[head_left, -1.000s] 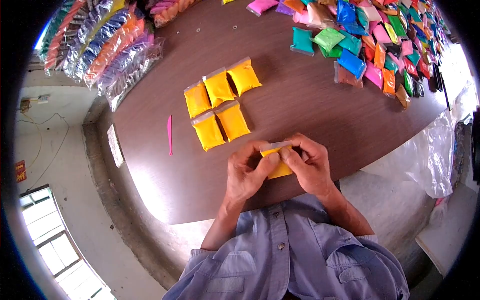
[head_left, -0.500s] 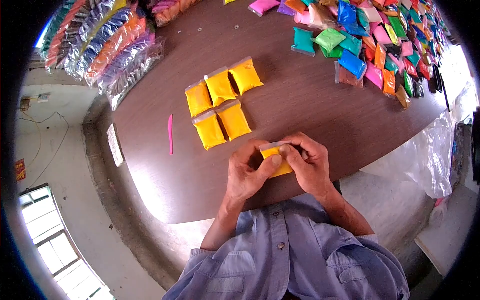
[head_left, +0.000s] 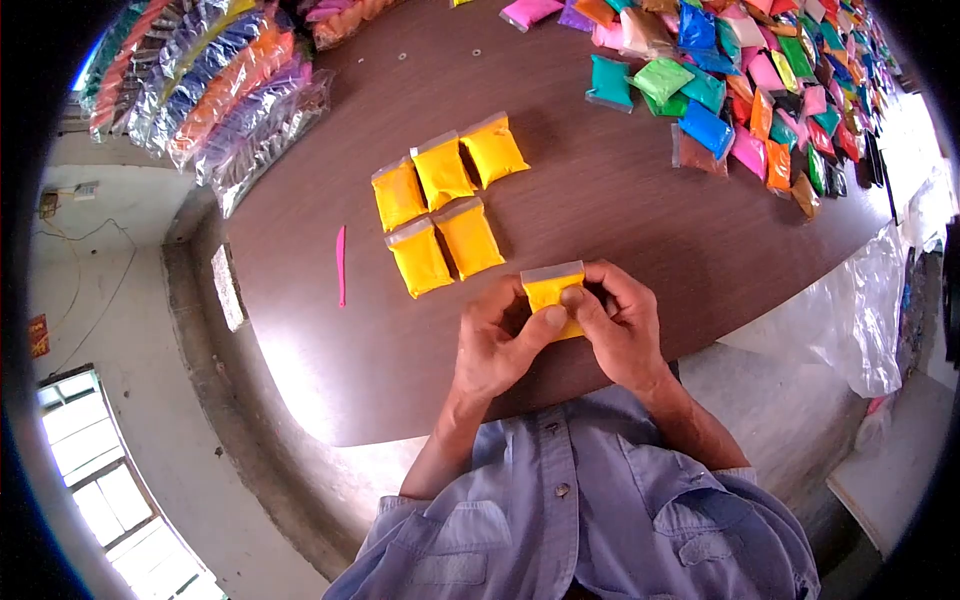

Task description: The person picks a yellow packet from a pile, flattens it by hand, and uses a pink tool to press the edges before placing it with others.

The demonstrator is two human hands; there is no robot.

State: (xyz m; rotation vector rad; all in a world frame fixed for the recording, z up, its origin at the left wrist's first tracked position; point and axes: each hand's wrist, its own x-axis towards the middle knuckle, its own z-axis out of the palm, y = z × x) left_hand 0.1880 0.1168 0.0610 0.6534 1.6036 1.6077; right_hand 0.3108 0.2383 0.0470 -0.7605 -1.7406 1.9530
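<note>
And now the yellow packet (head_left: 552, 291) tips up, its clear strip showing fully, left hand (head_left: 497, 337) and right hand (head_left: 620, 325) pinching it, thumbs pressed in!

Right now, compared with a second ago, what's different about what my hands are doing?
The held yellow packet has changed its angle: its clear top strip now reaches a little farther away from you, and more of its face shows. Nothing was picked up or let go; your left hand and right hand still pinch it. The five yellow packets and the pink tool lie as they did.
</note>
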